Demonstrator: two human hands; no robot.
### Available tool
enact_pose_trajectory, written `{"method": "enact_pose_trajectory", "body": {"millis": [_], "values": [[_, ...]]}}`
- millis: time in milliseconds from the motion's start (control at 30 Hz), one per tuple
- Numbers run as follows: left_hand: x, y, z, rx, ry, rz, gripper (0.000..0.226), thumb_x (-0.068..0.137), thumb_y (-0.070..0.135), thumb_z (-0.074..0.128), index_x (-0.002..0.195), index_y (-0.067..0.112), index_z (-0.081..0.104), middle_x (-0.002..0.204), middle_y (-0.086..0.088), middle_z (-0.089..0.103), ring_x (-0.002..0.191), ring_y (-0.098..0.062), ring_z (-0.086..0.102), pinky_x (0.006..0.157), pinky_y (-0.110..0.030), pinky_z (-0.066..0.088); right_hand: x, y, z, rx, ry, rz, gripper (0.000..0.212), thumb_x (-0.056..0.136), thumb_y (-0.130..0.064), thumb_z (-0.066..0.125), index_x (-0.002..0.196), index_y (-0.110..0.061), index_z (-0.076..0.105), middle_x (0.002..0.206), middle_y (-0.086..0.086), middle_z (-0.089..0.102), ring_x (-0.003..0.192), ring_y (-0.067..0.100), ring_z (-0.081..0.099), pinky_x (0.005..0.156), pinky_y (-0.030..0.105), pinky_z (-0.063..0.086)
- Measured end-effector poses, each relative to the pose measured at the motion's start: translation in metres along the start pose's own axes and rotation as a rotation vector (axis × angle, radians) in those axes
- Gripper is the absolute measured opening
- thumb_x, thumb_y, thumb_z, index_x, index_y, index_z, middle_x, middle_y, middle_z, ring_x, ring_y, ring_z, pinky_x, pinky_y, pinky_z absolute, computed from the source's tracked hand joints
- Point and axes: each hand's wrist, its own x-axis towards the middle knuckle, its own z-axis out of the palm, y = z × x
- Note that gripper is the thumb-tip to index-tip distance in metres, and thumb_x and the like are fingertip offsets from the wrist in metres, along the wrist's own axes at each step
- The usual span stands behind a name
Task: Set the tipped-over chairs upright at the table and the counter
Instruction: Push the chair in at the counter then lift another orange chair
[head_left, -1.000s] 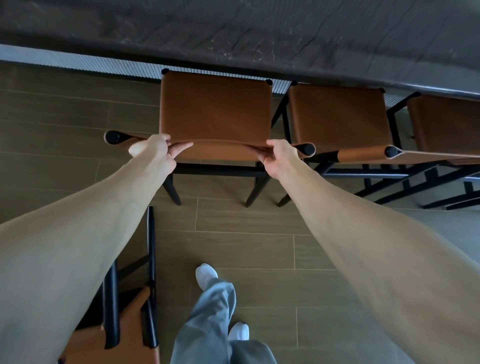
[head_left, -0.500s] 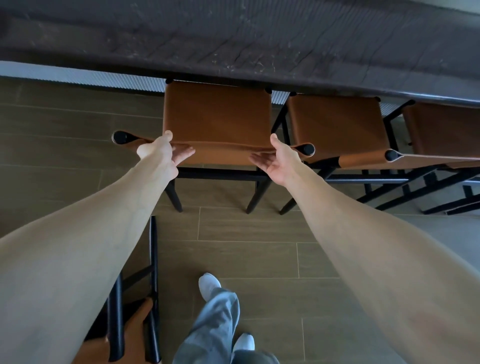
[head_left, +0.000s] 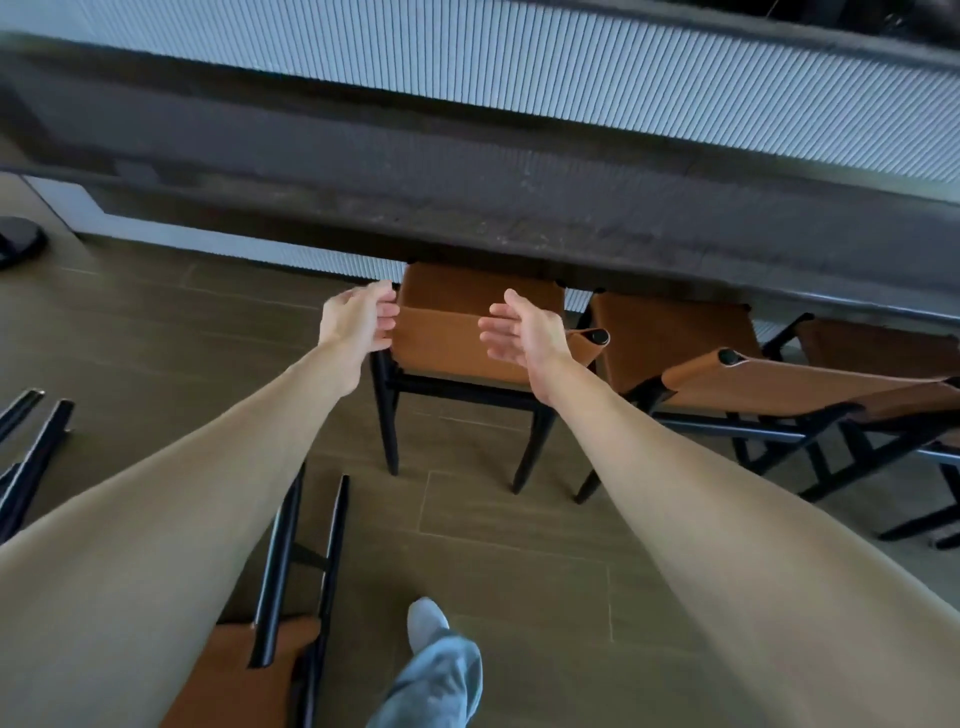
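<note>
- At nine o'clock, at the far left edge, I see black chair legs (head_left: 31, 441) lying low across the wooden floor (head_left: 519, 519); the rest of that chair is cut off, so I cannot tell how it lies.
- At seven o'clock a tipped-over chair (head_left: 280, 613) lies on the floor — its black rails point toward twelve o'clock and its tan seat sits at the bottom edge, partly hidden under my left forearm.
- My left hand (head_left: 358, 325) hangs at about eleven o'clock from centre, fingers relaxed and slightly apart, holding nothing, just beside the left edge of the upright chair's back.
- The upright chair (head_left: 457, 332) stands between my two hands, its tan seat tucked under the dark counter (head_left: 467, 197) at twelve o'clock, black legs planted on the floor.
- My right hand (head_left: 524, 332) is at about one o'clock, palm turned toward the left, fingers spread and loose, gripping nothing — it overlaps the right part of the chair back, though I cannot tell if it touches.
- At six o'clock, my foot in a white sock (head_left: 426, 621) and a grey trouser leg.
- At three o'clock, a second chair (head_left: 675, 338) stands upright at the counter, and another tan chair (head_left: 883, 353) lies beyond it at the right edge.
</note>
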Motion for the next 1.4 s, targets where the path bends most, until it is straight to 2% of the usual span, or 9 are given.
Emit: {"method": "enact_pose_trajectory", "body": {"millis": [233, 500, 633, 733, 900, 1100, 1233, 1333, 1400], "values": [[-0.184, -0.024, -0.086, -0.074, 0.170, 0.216, 0.028, 0.097, 0.033, 0.061, 0.115, 0.014, 0.070, 0.106, -0.004, 0.074, 0.097, -0.018, 0.069, 0.087, -0.033, 0.057, -0.180, 0.013, -0.004, 0.017, -0.102, -0.260, 0.038, 0.105, -0.046, 0.046, 0.113, -0.019, 0.071, 0.108, -0.003, 0.075, 0.103, 0.013, 0.071, 0.093, 0.029, 0.055], [-0.358, -0.015, -0.208, -0.055, 0.301, 0.338, 0.027, 0.098, 0.032, 0.060, 0.111, 0.013, 0.074, 0.103, -0.006, 0.075, 0.094, -0.018, 0.068, 0.080, -0.030, 0.054, -0.366, -0.006, 0.042, -0.033, -0.354, -0.401, 0.039, 0.106, -0.038, 0.045, 0.112, -0.011, 0.071, 0.112, 0.007, 0.076, 0.108, 0.022, 0.070, 0.098, 0.038, 0.055], [-0.415, -0.018, -0.274, -0.087, 0.335, 0.366, 0.025, 0.098, 0.033, 0.061, 0.107, 0.014, 0.075, 0.102, -0.008, 0.075, 0.090, -0.021, 0.068, 0.087, -0.039, 0.055, -0.431, -0.001, 0.085, -0.115, -0.448, -0.460, 0.038, 0.106, -0.034, 0.044, 0.110, -0.008, 0.072, 0.111, 0.009, 0.075, 0.108, 0.025, 0.070, 0.098, 0.042, 0.054], [-0.448, -0.039, -0.326, -0.101, 0.368, 0.351, 0.020, 0.099, 0.032, 0.058, 0.094, 0.021, 0.074, 0.100, -0.008, 0.075, 0.092, -0.026, 0.069, 0.092, -0.046, 0.055, -0.474, 0.020, 0.122, -0.134, -0.501, -0.443, 0.035, 0.106, -0.031, 0.045, 0.101, -0.010, 0.073, 0.107, 0.011, 0.076, 0.107, 0.029, 0.070, 0.097, 0.045, 0.053], [-0.483, -0.103, -0.408, -0.085, 0.394, 0.259, 0.024, 0.100, 0.036, 0.058, 0.100, 0.018, 0.074, 0.102, -0.007, 0.076, 0.097, -0.029, 0.071, 0.093, -0.049, 0.057, -0.520, 0.076, 0.170, -0.205, -0.516, -0.362, 0.035, 0.103, -0.034, 0.049, 0.102, -0.009, 0.074, 0.105, 0.010, 0.077, 0.106, 0.028, 0.071, 0.097, 0.044, 0.053], [-0.538, -0.202, -0.545, -0.037, 0.429, 0.114, 0.024, 0.097, 0.032, 0.062, 0.097, 0.011, 0.073, 0.100, -0.015, 0.075, 0.074, -0.022, 0.068, 0.061, -0.031, 0.055, -0.577, 0.170, 0.230, -0.151, -0.387, -0.250, 0.033, 0.102, -0.031, 0.051, 0.102, -0.008, 0.073, 0.104, 0.012, 0.076, 0.095, 0.024, 0.068, 0.091, 0.042, 0.054], [-0.558, -0.232, -0.635, -0.057, 0.463, 0.032, 0.023, 0.096, 0.030, 0.062, 0.092, 0.009, 0.071, 0.099, -0.021, 0.071, 0.074, -0.031, 0.063, 0.075, -0.048, 0.054, -0.614, 0.236, 0.265, -0.087, -0.349, -0.133, 0.029, 0.101, -0.029, 0.053, 0.096, -0.008, 0.072, 0.095, 0.012, 0.073, 0.085, 0.022, 0.065, 0.072, 0.034, 0.049], [-0.550, -0.240, -0.670, -0.067, 0.469, 0.006, 0.022, 0.096, 0.028, 0.061, 0.090, 0.009, 0.069, 0.093, -0.019, 0.068, 0.066, -0.028, 0.060, 0.062, -0.037, 0.050, -0.627, 0.259, 0.283, -0.099, -0.322, -0.121, 0.029, 0.100, -0.030, 0.053, 0.085, -0.012, 0.070, 0.089, 0.010, 0.073, 0.079, 0.021, 0.064, 0.068, 0.032, 0.046], [-0.534, -0.246, -0.679, -0.054, 0.451, 0.000, 0.022, 0.095, 0.031, 0.061, 0.090, 0.011, 0.070, 0.092, -0.017, 0.071, 0.068, -0.026, 0.063, 0.062, -0.035, 0.052, -0.627, 0.263, 0.295, -0.112, -0.301, -0.131, 0.029, 0.099, -0.031, 0.053, 0.083, -0.013, 0.070, 0.088, 0.008, 0.073, 0.079, 0.021, 0.064, 0.068, 0.032, 0.045]]}}
